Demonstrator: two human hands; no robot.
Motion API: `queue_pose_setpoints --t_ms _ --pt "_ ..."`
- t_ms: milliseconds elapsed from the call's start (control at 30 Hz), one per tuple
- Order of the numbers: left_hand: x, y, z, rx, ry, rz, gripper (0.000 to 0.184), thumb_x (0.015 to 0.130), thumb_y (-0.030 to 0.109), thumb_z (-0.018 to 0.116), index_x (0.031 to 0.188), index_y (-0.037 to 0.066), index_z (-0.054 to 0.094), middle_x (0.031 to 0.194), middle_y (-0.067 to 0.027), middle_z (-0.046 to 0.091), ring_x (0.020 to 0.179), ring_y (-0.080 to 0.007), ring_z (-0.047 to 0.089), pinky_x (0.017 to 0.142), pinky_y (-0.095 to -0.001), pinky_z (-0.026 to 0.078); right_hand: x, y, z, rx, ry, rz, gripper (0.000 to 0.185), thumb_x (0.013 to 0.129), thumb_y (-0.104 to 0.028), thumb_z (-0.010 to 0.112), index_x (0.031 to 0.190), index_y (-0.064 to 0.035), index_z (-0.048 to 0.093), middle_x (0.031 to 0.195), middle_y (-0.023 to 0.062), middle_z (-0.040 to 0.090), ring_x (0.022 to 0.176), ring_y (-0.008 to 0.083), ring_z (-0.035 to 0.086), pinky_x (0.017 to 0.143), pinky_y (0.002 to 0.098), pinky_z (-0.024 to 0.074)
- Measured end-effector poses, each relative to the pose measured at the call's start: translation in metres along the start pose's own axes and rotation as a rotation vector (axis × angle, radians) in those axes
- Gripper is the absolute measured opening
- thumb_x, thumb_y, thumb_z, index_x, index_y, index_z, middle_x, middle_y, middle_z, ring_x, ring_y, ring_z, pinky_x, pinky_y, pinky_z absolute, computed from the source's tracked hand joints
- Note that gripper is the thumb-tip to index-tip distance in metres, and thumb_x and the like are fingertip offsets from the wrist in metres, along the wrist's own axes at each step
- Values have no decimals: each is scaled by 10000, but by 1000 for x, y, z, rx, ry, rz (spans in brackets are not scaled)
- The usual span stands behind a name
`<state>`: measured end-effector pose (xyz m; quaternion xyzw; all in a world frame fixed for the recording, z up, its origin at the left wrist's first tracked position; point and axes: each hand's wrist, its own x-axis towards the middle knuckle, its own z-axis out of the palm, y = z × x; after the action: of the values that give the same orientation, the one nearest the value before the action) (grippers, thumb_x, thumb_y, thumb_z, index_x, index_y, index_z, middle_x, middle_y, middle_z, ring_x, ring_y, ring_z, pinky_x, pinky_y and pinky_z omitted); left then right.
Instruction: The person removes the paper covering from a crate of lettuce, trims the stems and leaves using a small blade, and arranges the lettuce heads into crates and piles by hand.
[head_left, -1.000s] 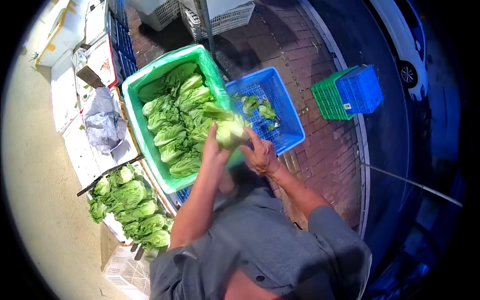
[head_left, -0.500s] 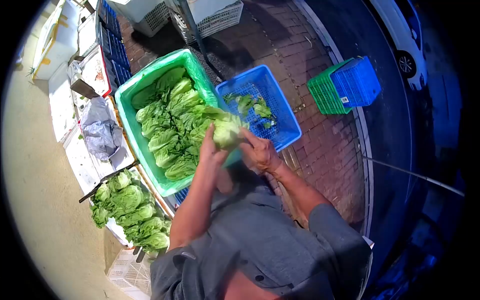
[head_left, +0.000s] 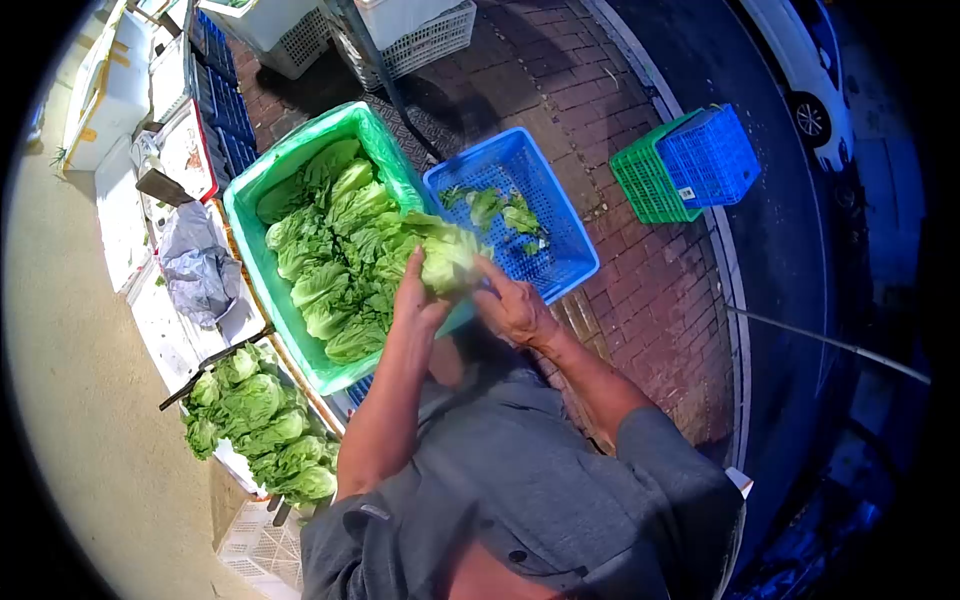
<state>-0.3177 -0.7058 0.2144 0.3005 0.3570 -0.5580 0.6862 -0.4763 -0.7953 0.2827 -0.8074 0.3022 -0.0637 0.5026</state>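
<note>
A pale green head of lettuce [head_left: 449, 258] is held in front of my body, over the near right edge of a green-lined crate [head_left: 243, 240]. My left hand [head_left: 416, 298] is wrapped round its left underside. At its right end, the fingers of my right hand [head_left: 512, 302] are closed on the base; the exact grip is partly hidden. Inside the lined crate lie rows of lettuce heads [head_left: 335, 255]. Just beyond my right hand stands a blue basket [head_left: 572, 245] with loose torn leaves [head_left: 487, 208] on its bottom.
More lettuce heads [head_left: 262, 415] are piled on a stand at the lower left, below a crumpled grey plastic bag [head_left: 198, 262]. Green and blue crates [head_left: 675, 165] stand on the brick pavement [head_left: 640, 290] near the kerb. A white car [head_left: 800, 80] is on the road.
Both hands stay at the lettuce with almost the same hold. The whole view has shifted slightly to the left. Crate and basket contents look the same.
</note>
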Motion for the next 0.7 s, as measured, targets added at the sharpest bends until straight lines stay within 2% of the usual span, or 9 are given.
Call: queue_pose_setpoints --t_ms 233,333,433,467,567,600,700 --pt "1 -1 -5 -22 -22 -46 498 966 438 544 1312 80 516 1257 -140 602 1132 -347 584 982 -587 450 -2 13 -2 48 8 -57 467 932 -236 569 1364 -73 499 1017 278 643 945 426 639 778 445 509" --pt "-2 -5 -1 39 -43 80 526 960 431 559 1342 76 490 1269 -147 593 1158 -361 570 993 -595 441 2 27 2 206 147 -109 446 924 -226 585 1325 -41 521 1020 248 656 927 389 657 794 411 513" --pt "-12 -12 10 74 -47 223 492 972 329 575 1319 1 458 1235 -187 578 1117 -345 587 957 -520 489 4 21 -9 403 289 205 403 908 -223 618 1242 -7 555 1058 217 661 936 351 661 800 382 512" --pt "-12 -15 11 86 -49 274 463 954 288 618 1278 -18 489 1175 -167 603 1055 -312 620 887 -490 534 2 13 -16 193 284 193 347 863 -214 674 1127 -1 601 1022 181 662 896 337 648 765 383 514" --pt "-21 -24 22 228 -10 434 413 938 245 647 1230 -21 527 1093 -134 624 944 -268 649 791 -448 576 11 27 -8 -74 336 -97 260 836 -197 693 1019 -25 626 934 153 636 834 333 627 709 402 506" --pt "-21 -26 25 226 -29 452 381 913 218 682 1176 -30 563 1023 -111 633 848 -227 649 707 -400 581 14 10 -9 -35 357 -161 218 815 -199 711 955 -49 635 843 139 591 764 351 597 665 432 489" --pt "-12 -32 24 267 35 570 386 898 216 697 1161 -38 572 1012 -112 637 817 -216 639 684 -371 564 14 -5 -12 -142 339 -142 205 819 -209 711 920 -57 620 839 146 578 775 361 595 657 442 482"
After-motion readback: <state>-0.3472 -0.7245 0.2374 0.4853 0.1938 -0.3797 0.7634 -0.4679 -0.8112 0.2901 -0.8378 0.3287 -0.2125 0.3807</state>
